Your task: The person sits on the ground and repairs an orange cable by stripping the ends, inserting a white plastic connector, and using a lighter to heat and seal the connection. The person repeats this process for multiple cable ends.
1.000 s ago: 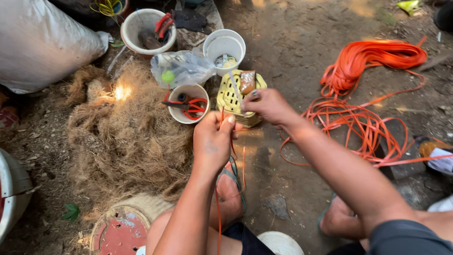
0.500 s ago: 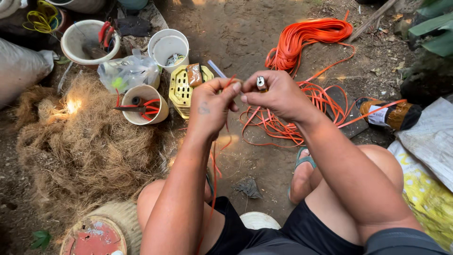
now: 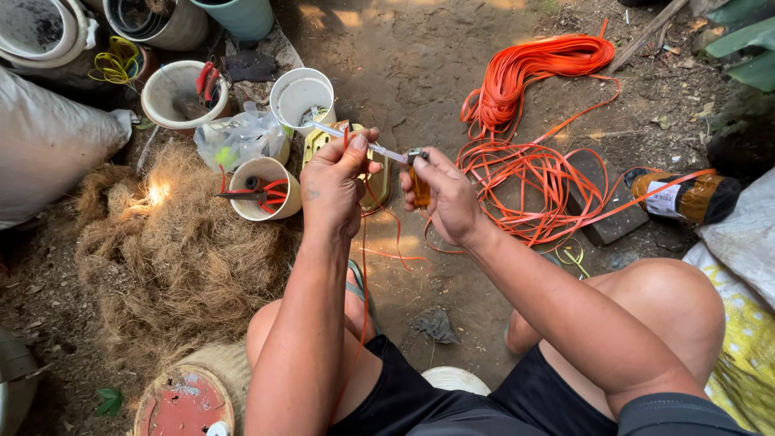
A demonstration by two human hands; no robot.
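Far left: a grey sack [image 3: 40,141] lies on the ground, with white tubs [image 3: 44,28] beyond it.
Fibre heap: a mound of brown coconut-like fibre [image 3: 173,258] spreads over the dirt at the left; near it, at the bottom edge, sits a round lid with a red face [image 3: 184,404].
Cups: a white bowl [image 3: 173,95] holding red-handled pliers stands far left of centre; a clear plastic bag [image 3: 238,137] lies just beside it; a nearer cup [image 3: 265,187] holds scissors and orange scraps; a white cup [image 3: 302,97] stands farther off.
Left hand: the left hand [image 3: 335,190] is raised at centre, its fingers [image 3: 355,149] pinched on a thin orange strip [image 3: 365,266] that hangs down toward the lap, and on a slim pale rod [image 3: 355,141] running right.
Yellow box: a yellow perforated box [image 3: 375,178] lies on the ground behind both hands, mostly hidden.
Right hand: the right hand [image 3: 448,198] is clenched around an amber lighter [image 3: 420,186], thumb at its metal top, which touches the rod's right end.
Orange coil: a loose bundle of orange strapping [image 3: 533,73] lies far right of the hands, its loops trailing nearer across the dirt.
Far right: a dark bottle [image 3: 686,198] lies on its side beside a yellow patterned cloth [image 3: 743,355].
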